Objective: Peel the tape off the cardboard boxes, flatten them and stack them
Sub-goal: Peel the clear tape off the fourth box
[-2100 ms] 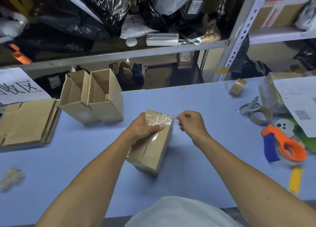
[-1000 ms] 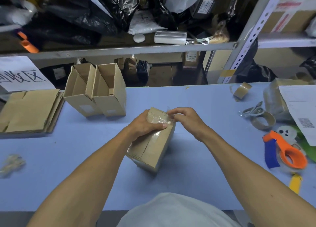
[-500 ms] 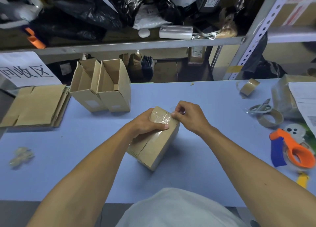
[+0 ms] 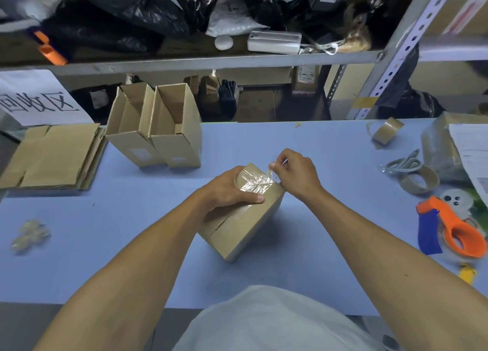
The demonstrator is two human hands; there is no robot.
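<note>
Cardboard box (image 4: 245,223) stands mid-desk (image 4: 330,234), clear tape (image 4: 254,183) over its top end. Left hand (image 4: 227,190) grips that end; right hand (image 4: 295,175) fingers pinch a lifted tape corner. Two opened boxes (image 4: 155,128) and flattened cardboard (image 4: 52,156) sit far left.

Dim, cool overhead lighting; soft shadows beneath box (image 4: 245,218); glare on clear tape (image 4: 254,183); wide-angle bowing at edges; shelf (image 4: 184,62) contents murky.

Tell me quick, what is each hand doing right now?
Left hand: grips the taped cardboard box, steadying it on the table.
Right hand: pinches the clear tape at the box's top edge, peeling it.
</note>
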